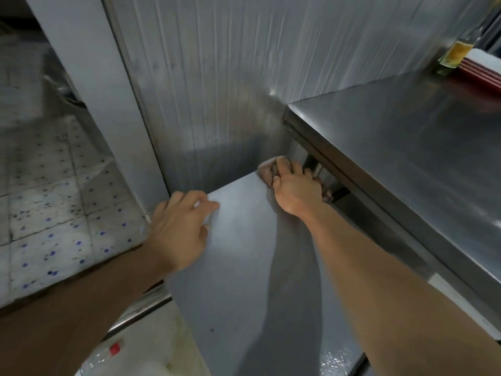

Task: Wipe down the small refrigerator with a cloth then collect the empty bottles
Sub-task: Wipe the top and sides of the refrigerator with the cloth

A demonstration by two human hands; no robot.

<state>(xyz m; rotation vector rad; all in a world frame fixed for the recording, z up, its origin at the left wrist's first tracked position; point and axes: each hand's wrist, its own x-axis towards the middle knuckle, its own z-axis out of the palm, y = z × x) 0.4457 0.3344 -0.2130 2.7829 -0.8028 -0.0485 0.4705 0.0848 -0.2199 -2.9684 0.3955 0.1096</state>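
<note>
Step in hand: wiping the top of the small refrigerator (pixel 244 253); bottle collection appears not yet begun.
Right hand (pixel 294 189): reaches to the far right corner of the refrigerator top, fingers (pixel 284 169) curled around a bunched cloth (pixel 267 170) and pressing it down at the edge, probably to clean the corner next to the wall.
Left hand (pixel 180 226): lies flat on the far left edge of the top, fingers (pixel 206 203) straight and spread, holding nothing; likely placed there to brace the body during the reach.
Cloth: pale and crumpled, mostly covered by the right hand, at the corner beside the gap under the steel surface (pixel 406 147).
Steel surface: stands just beside the refrigerator on the right and higher than it, so the right hand works close under its rim.
Bottles: a clear bottle with a red cap (pixel 108 354) lies low at the near left, beside the refrigerator; a glass bottle with a yellow label (pixel 455 54) stands at the far end of the steel surface. Whether either is empty cannot be told.
Wall: ribbed metal panel (pixel 230 77) directly behind the refrigerator.
</note>
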